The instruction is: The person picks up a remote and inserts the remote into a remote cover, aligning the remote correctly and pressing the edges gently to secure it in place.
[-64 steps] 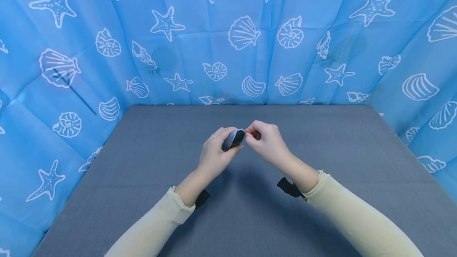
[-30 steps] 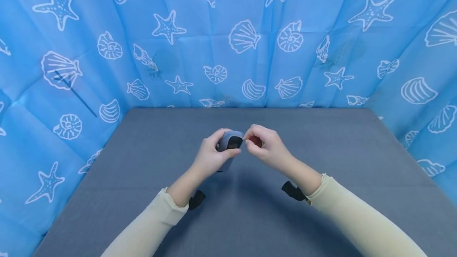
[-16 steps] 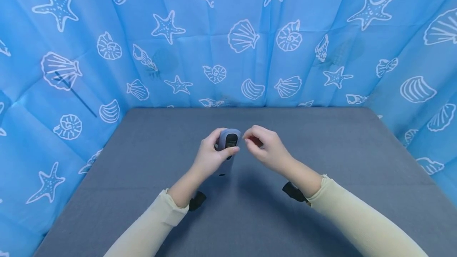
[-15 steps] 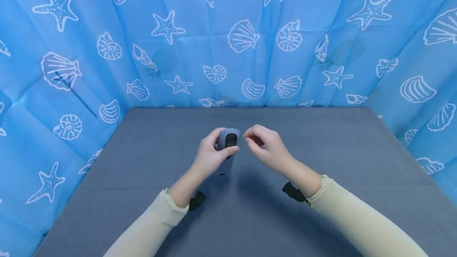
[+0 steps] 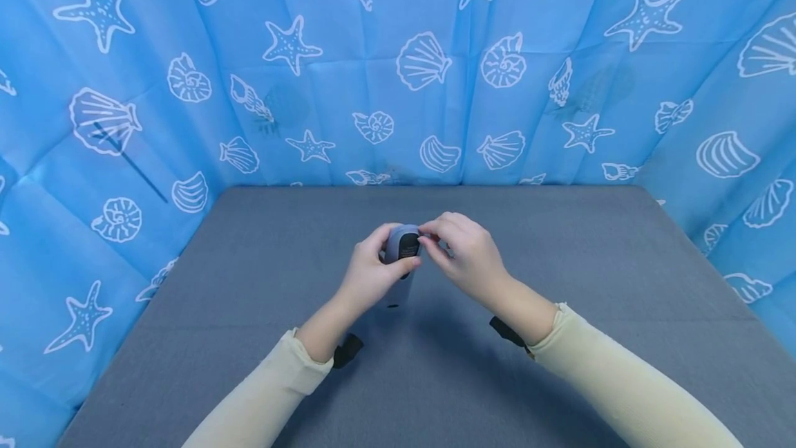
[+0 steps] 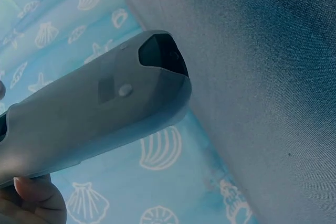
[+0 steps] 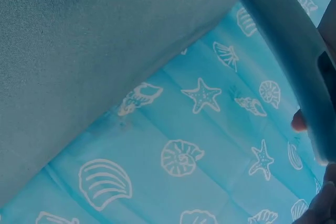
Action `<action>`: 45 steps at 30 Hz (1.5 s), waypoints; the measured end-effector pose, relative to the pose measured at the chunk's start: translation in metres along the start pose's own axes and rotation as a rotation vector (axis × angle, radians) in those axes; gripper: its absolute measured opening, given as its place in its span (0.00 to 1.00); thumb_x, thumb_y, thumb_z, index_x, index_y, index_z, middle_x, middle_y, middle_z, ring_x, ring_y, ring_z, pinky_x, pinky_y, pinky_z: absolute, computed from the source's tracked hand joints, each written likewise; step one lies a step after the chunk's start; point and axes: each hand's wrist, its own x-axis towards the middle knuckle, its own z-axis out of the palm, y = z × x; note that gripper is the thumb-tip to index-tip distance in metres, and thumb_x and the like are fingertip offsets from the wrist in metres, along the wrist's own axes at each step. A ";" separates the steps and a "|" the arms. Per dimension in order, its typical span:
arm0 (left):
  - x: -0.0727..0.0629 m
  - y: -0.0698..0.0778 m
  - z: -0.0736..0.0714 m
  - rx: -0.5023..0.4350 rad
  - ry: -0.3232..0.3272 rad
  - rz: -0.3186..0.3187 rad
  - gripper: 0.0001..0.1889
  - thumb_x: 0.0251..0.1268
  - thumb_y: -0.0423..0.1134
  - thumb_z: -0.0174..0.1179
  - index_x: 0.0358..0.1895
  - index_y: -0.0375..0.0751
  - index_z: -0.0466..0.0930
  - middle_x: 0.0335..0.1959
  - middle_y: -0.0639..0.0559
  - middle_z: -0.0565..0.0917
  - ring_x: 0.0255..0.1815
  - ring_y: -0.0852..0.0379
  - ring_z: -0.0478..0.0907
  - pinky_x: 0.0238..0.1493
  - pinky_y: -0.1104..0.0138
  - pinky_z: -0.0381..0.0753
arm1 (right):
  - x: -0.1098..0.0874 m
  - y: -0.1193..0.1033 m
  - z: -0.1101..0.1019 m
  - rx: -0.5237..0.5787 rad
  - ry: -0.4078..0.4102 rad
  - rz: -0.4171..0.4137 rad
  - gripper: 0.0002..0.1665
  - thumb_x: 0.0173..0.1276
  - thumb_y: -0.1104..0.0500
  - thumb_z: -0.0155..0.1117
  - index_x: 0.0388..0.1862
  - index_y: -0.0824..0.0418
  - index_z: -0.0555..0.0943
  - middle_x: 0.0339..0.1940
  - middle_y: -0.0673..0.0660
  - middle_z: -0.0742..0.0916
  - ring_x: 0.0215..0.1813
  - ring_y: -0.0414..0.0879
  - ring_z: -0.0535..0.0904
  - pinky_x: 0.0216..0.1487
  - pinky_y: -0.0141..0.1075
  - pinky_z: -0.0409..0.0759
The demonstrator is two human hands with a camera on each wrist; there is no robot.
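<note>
My left hand (image 5: 365, 268) grips a long grey handheld device (image 5: 396, 290), with the thumb across its near face. A black panel with small print (image 5: 408, 246) lies at its upper end. In the left wrist view the device (image 6: 79, 114) shows a dark glossy window (image 6: 157, 53) at its far tip and a small round bump. My right hand (image 5: 469, 251) is at the upper end, its thumb and index finger pinching the edge beside the black panel. In the right wrist view the device's curved side (image 7: 289, 40) shows, with fingertips at its end; the exact contact is partly hidden.
A grey cloth-covered table (image 5: 280, 240) lies below both hands. Blue curtains (image 5: 348, 81) printed with shells and starfish stand behind it and along both sides. Black straps (image 5: 348, 350) show at the wrists.
The device has turned from lying foreshortened to showing its black panel and hanging downward. My right fingertips, a little apart from it half a second ago, have moved left onto its upper edge.
</note>
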 end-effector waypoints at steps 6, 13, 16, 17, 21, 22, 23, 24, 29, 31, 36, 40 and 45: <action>0.002 0.000 0.001 0.030 0.019 0.028 0.20 0.59 0.30 0.68 0.55 0.36 0.77 0.44 0.43 0.84 0.39 0.51 0.80 0.36 0.62 0.80 | 0.003 0.000 0.001 -0.086 0.010 -0.050 0.08 0.54 0.74 0.71 0.35 0.70 0.84 0.26 0.58 0.84 0.28 0.50 0.78 0.29 0.40 0.79; 0.003 -0.002 0.002 0.051 0.033 0.032 0.21 0.58 0.31 0.69 0.55 0.36 0.77 0.45 0.43 0.84 0.41 0.51 0.81 0.38 0.60 0.80 | 0.005 0.000 0.002 -0.152 0.011 -0.079 0.11 0.50 0.77 0.72 0.33 0.70 0.84 0.23 0.58 0.83 0.25 0.51 0.78 0.27 0.41 0.79; 0.002 -0.001 0.003 0.065 0.032 0.025 0.21 0.58 0.31 0.69 0.55 0.36 0.77 0.45 0.43 0.84 0.42 0.51 0.81 0.39 0.60 0.80 | 0.005 0.000 0.002 -0.167 0.009 -0.080 0.10 0.49 0.77 0.72 0.32 0.70 0.83 0.23 0.58 0.83 0.24 0.50 0.78 0.26 0.40 0.79; 0.002 -0.001 0.003 0.070 0.032 0.021 0.21 0.58 0.32 0.69 0.55 0.36 0.77 0.45 0.43 0.84 0.42 0.51 0.81 0.39 0.60 0.80 | 0.005 0.000 0.002 -0.174 0.007 -0.081 0.10 0.50 0.76 0.72 0.31 0.70 0.83 0.23 0.58 0.83 0.24 0.50 0.77 0.26 0.40 0.78; 0.002 -0.002 0.005 0.087 0.034 0.012 0.21 0.58 0.31 0.69 0.56 0.36 0.77 0.44 0.44 0.84 0.41 0.51 0.80 0.38 0.61 0.80 | 0.006 0.000 0.003 -0.204 -0.003 -0.086 0.09 0.50 0.77 0.71 0.30 0.69 0.81 0.22 0.57 0.82 0.22 0.49 0.76 0.24 0.39 0.77; 0.002 -0.002 0.005 0.089 0.034 0.010 0.21 0.58 0.31 0.69 0.56 0.36 0.77 0.44 0.44 0.84 0.41 0.51 0.80 0.37 0.61 0.80 | 0.006 0.001 0.003 -0.212 -0.006 -0.088 0.09 0.50 0.77 0.70 0.29 0.69 0.81 0.22 0.57 0.81 0.22 0.49 0.76 0.24 0.39 0.76; 0.002 -0.002 0.005 0.090 0.034 0.008 0.21 0.58 0.31 0.69 0.55 0.36 0.77 0.43 0.44 0.84 0.40 0.51 0.80 0.36 0.61 0.80 | 0.006 0.001 0.003 -0.218 -0.010 -0.088 0.09 0.50 0.77 0.70 0.28 0.68 0.80 0.21 0.57 0.81 0.22 0.49 0.75 0.23 0.39 0.75; 0.002 -0.002 0.005 0.091 0.033 0.006 0.21 0.58 0.31 0.68 0.55 0.36 0.77 0.43 0.44 0.84 0.40 0.52 0.80 0.35 0.62 0.80 | 0.006 0.001 0.004 -0.223 -0.013 -0.087 0.09 0.50 0.77 0.69 0.27 0.68 0.79 0.21 0.57 0.80 0.21 0.48 0.75 0.23 0.38 0.75; 0.001 -0.002 0.008 0.086 0.023 0.002 0.20 0.59 0.32 0.68 0.55 0.38 0.77 0.43 0.46 0.85 0.38 0.53 0.79 0.33 0.64 0.79 | 0.006 0.003 0.005 -0.237 -0.014 -0.076 0.10 0.51 0.77 0.65 0.25 0.67 0.74 0.20 0.56 0.76 0.20 0.48 0.71 0.19 0.38 0.71; 0.001 -0.002 0.009 0.082 0.021 0.011 0.20 0.59 0.33 0.68 0.55 0.38 0.77 0.43 0.46 0.85 0.38 0.53 0.80 0.34 0.64 0.79 | 0.006 0.004 0.005 -0.238 -0.004 -0.073 0.09 0.51 0.76 0.63 0.25 0.67 0.73 0.20 0.56 0.75 0.20 0.48 0.70 0.18 0.37 0.70; 0.001 -0.003 0.010 0.073 0.019 0.057 0.19 0.60 0.31 0.67 0.54 0.36 0.76 0.44 0.44 0.85 0.39 0.52 0.82 0.36 0.63 0.81 | 0.004 0.005 0.005 -0.190 0.005 -0.063 0.07 0.54 0.75 0.59 0.27 0.67 0.72 0.22 0.57 0.74 0.21 0.47 0.68 0.17 0.37 0.70; 0.003 -0.008 0.007 0.072 0.005 0.087 0.19 0.58 0.30 0.68 0.52 0.35 0.76 0.43 0.43 0.85 0.37 0.51 0.81 0.35 0.63 0.81 | 0.002 0.005 0.005 -0.090 -0.014 -0.055 0.06 0.56 0.74 0.56 0.28 0.66 0.71 0.23 0.56 0.73 0.22 0.45 0.65 0.20 0.36 0.68; 0.007 -0.012 0.002 0.110 -0.005 0.107 0.19 0.57 0.31 0.69 0.52 0.36 0.77 0.41 0.43 0.85 0.36 0.50 0.81 0.34 0.63 0.80 | 0.001 0.005 0.008 -0.093 -0.029 -0.097 0.08 0.55 0.75 0.57 0.28 0.66 0.71 0.22 0.56 0.72 0.22 0.44 0.64 0.20 0.35 0.67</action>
